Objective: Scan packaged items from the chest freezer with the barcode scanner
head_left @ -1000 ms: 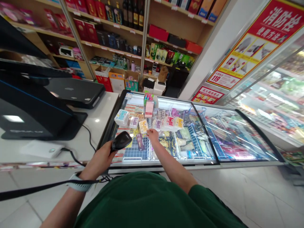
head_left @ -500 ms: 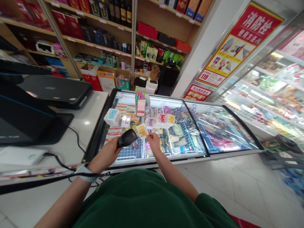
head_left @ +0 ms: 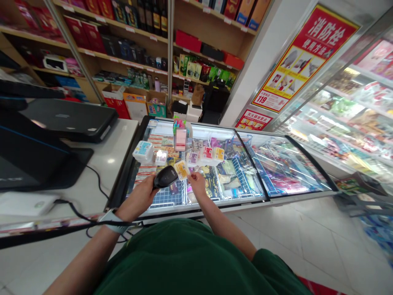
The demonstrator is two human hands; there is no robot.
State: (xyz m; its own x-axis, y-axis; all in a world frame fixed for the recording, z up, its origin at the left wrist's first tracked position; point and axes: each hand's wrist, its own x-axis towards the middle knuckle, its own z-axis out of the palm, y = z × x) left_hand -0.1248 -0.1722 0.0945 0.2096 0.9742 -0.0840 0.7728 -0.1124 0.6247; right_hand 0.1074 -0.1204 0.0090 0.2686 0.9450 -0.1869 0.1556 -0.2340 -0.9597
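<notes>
Chest freezer rim [head_left: 215, 204] beneath both hands [head_left: 135, 197] [head_left: 197, 183]

Left hand [head_left: 135, 197] curled in a grip, right hand [head_left: 197, 184] pinching, both reaching forward

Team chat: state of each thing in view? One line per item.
Left hand: closed around scanner
Handheld barcode scanner: held, nose toward packet
Right hand: pinching packet
Yellow packet: held above the glass
Chest freezer glass lid: shut
Display cooler: lit, stocked
</notes>
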